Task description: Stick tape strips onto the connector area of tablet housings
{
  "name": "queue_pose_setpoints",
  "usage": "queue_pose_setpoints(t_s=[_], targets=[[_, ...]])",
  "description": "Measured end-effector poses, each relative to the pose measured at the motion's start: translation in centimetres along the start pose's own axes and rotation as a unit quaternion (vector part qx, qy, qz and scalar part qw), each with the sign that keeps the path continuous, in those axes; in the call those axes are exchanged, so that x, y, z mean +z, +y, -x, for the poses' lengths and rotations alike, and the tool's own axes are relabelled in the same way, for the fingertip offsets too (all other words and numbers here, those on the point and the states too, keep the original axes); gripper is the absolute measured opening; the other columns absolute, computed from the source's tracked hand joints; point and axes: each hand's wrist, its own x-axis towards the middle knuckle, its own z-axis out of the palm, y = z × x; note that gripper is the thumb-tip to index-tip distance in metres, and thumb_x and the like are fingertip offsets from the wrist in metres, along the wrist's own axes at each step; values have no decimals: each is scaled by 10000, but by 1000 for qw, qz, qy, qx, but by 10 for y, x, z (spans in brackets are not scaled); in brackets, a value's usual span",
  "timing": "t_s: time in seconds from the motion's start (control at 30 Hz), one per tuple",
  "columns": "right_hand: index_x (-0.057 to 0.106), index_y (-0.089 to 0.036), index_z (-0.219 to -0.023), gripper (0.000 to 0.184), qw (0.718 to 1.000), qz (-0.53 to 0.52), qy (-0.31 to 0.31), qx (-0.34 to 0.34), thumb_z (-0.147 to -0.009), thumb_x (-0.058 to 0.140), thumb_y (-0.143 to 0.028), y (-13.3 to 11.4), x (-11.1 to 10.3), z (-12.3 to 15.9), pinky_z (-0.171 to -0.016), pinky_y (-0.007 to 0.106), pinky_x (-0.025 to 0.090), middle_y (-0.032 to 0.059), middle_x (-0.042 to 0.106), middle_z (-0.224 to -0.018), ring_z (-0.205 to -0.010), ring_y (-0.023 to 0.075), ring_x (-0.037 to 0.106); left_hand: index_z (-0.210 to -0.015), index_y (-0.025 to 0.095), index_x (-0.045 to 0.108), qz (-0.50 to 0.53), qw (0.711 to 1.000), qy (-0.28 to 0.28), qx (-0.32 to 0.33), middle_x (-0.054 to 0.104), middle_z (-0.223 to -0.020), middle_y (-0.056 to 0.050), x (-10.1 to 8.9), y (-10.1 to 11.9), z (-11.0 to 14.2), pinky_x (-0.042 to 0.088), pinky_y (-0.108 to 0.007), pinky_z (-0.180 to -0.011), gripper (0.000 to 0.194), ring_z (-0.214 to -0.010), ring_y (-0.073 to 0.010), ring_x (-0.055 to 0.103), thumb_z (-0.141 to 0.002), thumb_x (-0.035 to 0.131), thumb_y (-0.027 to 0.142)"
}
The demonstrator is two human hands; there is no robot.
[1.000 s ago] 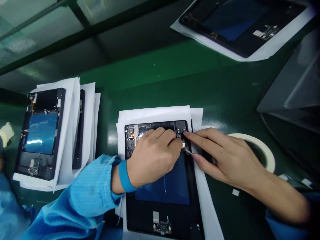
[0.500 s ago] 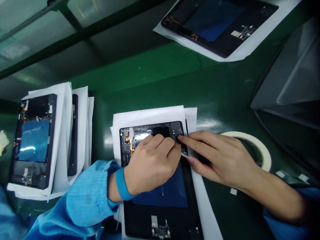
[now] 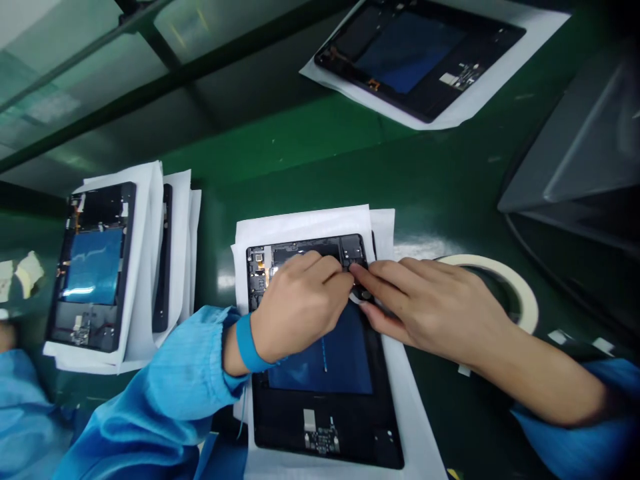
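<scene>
An opened black tablet (image 3: pixel 280 420) lies on white sheets (image 3: pixel 305 220), with a blue panel (image 3: pixel 345 363) in its middle and a small circuit board (image 3: pixel 321 439) near its lower edge. My left hand (image 3: pixel 300 303), with a blue wrist strap (image 3: pixel 251 343), is closed over the tablet's upper part; its fingertips are hidden. My right hand (image 3: pixel 435 307) comes in from the right, index finger and thumb bent at the tablet's upper right edge. A small pale sliver (image 3: pixel 355 298) shows between the two hands; what it is, I cannot make out.
Left stands a stack of opened tablets (image 3: pixel 97 327) between white sheets. Another opened tablet (image 3: pixel 430 93) lies at the back. A tape roll (image 3: pixel 527 297) sits under my right hand, near white scraps (image 3: pixel 559 337). Right is a grey casing (image 3: pixel 575 160); far left, another person's sleeve (image 3: pixel 30 407).
The view has shifted slightly. My right hand has moved a little left, closer to my left hand, and its thumb now reaches over the tablet's edge. Both hands stay at the tablet's upper part.
</scene>
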Motion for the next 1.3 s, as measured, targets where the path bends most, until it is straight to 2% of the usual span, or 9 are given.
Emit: queue_pose_setpoints(t_s=[0.1,0.23,0.37,0.5,0.63,0.7,0.83,1.07,1.3], targets=[[638,-89,-1148,324,1000,-12,17,-13,-926,548,-308,0,4,5,-607,326,407,51,686,-885,-691,152,552,-813,155,671,94,994,9,-61,652,-807,-31,1,-6,0,477,-284,-712,222,-762,-151,587,-967,513,184],[649,-113,-1135,303,999,-18,29,-26,-910,576,-302,1,6,8,-620,324,412,46,696,-907,-699,148,562,-834,166,680,133,987,4,-88,657,-813,-20,3,-8,0,482,-281,-740,190,-779,-150,598,-950,530,173],[664,-147,-1127,279,999,-2,11,-33,-898,594,-292,-2,0,5,-620,321,392,37,692,-900,-684,138,554,-833,165,674,127,988,-20,-81,645,-820,-26,4,-9,1,479,-295,-755,222,-787,-155,580,-960,493,174],[663,-122,-1099,259,999,16,-14,-30,-906,588,-277,-6,-5,1,-591,316,382,44,696,-885,-653,131,547,-843,156,672,126,990,-28,-64,638,-838,-36,6,-11,2,469,-309,-747,226,-789,-167,570,-961,480,180],[638,-146,-1115,239,999,-30,-6,19,-899,600,-242,-10,-7,1,-576,276,416,34,708,-906,-686,120,610,-856,154,668,127,990,-14,-59,636,-852,-40,8,-11,2,463,-317,-755,230,-792,-174,567,-969,471,190],[615,-174,-1163,287,998,-41,8,56,-877,621,-198,-11,-9,0,-577,268,434,23,717,-909,-705,125,639,-850,157,663,121,991,-10,-59,632,-848,-40,9,-11,3,463,-324,-757,230,-790,-177,564,-972,471,195],[591,-199,-1211,367,994,-3,38,105,-851,635,-148,-15,-9,-7,-592,280,455,31,733,-935,-775,157,679,-861,160,651,111,992,-12,-53,617,-838,-38,9,-11,3,463,-331,-753,205,-799,-182,564,-968,479,195],[647,-176,-1045,206,995,53,22,75,-841,666,-150,-18,-1,-6,-581,278,441,29,730,-884,-696,143,644,-795,162,617,108,993,6,-49,606,-812,-32,9,-11,3,457,-315,-725,215,-772,-168,550,-964,486,183],[658,-153,-1001,158,996,56,4,65,-844,662,-139,-20,-5,-9,-597,289,428,37,709,-862,-690,142,600,-786,164,611,112,992,5,-52,610,-810,-33,9,-11,2,461,-325,-717,230,-763,-170,549,-968,472,180]])
